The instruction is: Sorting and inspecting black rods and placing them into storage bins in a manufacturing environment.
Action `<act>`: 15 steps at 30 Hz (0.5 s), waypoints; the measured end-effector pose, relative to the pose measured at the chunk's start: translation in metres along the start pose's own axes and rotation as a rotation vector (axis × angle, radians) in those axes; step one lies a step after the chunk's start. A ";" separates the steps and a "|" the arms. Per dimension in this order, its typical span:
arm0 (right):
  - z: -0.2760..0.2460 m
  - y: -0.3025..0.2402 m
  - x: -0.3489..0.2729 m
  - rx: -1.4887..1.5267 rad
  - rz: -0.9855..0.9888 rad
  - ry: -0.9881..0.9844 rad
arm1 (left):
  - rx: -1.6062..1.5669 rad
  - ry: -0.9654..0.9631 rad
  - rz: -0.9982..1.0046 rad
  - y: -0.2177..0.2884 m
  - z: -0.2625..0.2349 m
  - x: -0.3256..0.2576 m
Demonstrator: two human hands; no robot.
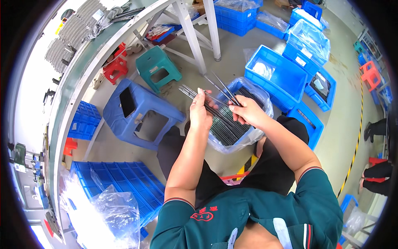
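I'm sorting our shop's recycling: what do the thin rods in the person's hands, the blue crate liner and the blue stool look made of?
The thin grey rods look like metal: slim, straight, with a dull sheen. The clear crinkled liner bag in the blue crate looks like thin plastic film, glossy and see-through. The blue square stool looks like moulded plastic, matte and uniformly coloured. None is certain from sight alone.

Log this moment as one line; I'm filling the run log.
left hand: holds bunch of thin rods | right hand: pinches rods | below: blue bin, plastic-lined, more rods
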State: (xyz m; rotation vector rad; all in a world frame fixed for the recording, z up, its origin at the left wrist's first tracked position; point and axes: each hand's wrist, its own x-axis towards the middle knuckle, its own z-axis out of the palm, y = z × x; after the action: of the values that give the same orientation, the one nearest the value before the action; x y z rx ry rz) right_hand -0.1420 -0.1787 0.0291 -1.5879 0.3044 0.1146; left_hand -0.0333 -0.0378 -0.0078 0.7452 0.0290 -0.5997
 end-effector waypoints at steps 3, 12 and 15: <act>0.003 0.001 0.003 0.103 0.052 0.005 | 0.173 0.039 0.074 -0.011 0.006 -0.003; 0.002 0.001 0.025 -0.075 -0.067 0.235 | 0.181 -0.107 0.007 -0.025 0.021 -0.015; -0.014 -0.005 0.033 0.270 -0.106 0.251 | 0.209 -0.078 -0.007 -0.018 0.018 -0.012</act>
State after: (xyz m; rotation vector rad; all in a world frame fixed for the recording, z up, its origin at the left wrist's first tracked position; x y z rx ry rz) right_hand -0.1108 -0.1962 0.0256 -1.3463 0.4121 -0.2020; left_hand -0.0554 -0.0535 -0.0031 0.9234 -0.1042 -0.6441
